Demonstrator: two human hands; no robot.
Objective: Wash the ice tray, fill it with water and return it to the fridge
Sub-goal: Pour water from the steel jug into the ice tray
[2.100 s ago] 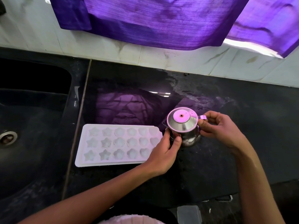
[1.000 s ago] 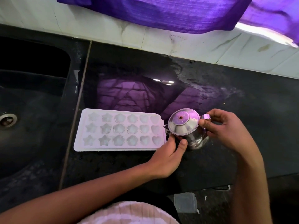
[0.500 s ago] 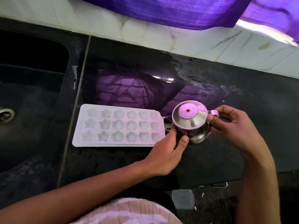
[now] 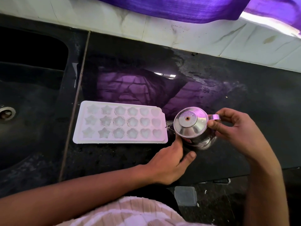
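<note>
A white ice tray [image 4: 120, 122] with star, flower and heart moulds lies flat on the black countertop [image 4: 244, 98], just right of the sink. At its right end stands a small lidded steel jug [image 4: 191, 126], its spout pointing at the tray's edge. My right hand [image 4: 231, 128] pinches the jug's handle. My left hand [image 4: 171, 162] rests against the jug's lower left side, fingers curled around its base.
A black sink [image 4: 29, 95] with a drain [image 4: 6, 113] fills the left side. A white tiled ledge [image 4: 179, 30] runs along the back under purple curtains [image 4: 179, 8]. A small clear lid [image 4: 185, 195] lies on the floor below the counter edge.
The jug has shifted slightly right, away from the tray, with both hands still on it. The camera view has drifted upward and left.
</note>
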